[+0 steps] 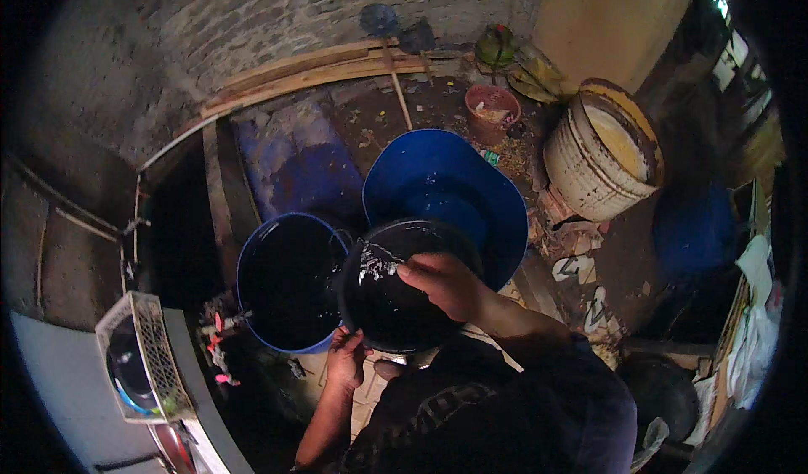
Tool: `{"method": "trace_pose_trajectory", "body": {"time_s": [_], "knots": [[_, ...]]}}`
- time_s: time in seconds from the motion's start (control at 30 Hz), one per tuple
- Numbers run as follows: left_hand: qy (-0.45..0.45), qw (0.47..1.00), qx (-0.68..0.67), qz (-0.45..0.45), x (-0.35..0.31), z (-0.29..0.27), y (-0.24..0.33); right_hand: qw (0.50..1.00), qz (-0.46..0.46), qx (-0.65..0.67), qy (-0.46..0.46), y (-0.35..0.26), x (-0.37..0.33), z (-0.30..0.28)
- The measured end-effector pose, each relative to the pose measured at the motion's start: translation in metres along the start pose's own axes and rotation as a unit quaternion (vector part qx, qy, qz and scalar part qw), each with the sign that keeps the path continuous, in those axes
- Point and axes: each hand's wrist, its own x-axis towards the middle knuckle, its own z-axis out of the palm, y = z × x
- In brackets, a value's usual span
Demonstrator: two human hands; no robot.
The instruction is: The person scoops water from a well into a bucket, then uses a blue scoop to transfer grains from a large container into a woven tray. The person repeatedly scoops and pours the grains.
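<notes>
Two hands: both on one black basin point(396, 293), tilted toward the left; water runs off its left lip
Far left: white slotted crate point(139, 358) on a pale surface point(59, 381); a dark round thing sits inside it
Blue bucket point(290, 282): stands on the floor left of the basin, rim touching or just beside the basin's lip; dark water fills much of it
Left hand point(347, 356): under the basin's lower rim, grip clenched on that edge, propping it from below
Basin: held in the air between the bucket and a large blue tub point(446, 196) behind it; a white splash shows at the pouring lip
Right hand point(442, 282): grip closed over the basin's upper rim, fingers inside, thumb outside
Progress: pouring looks underway, judging by the tilt and the splash; how much water is left in the basin cannot be told, its inside being dark
Right: pale drum point(602, 150) tipped on its side; small red pot point(492, 108) behind; sandals point(589, 285) on the floor
</notes>
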Motion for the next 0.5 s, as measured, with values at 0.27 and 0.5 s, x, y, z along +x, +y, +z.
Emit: {"method": "trace_pose_trajectory", "body": {"time_s": [0.27,0.5], "knots": [[-0.003,0.985,0.133,0.108,0.027,0.093,0.024,0.989,-0.063,-0.018,0.133,0.033,0.013,-0.053],[-0.014,0.963,0.206,0.175,0.038,0.146,0.052,0.979,-0.073,0.033,0.186,0.059,0.028,-0.061]]}}
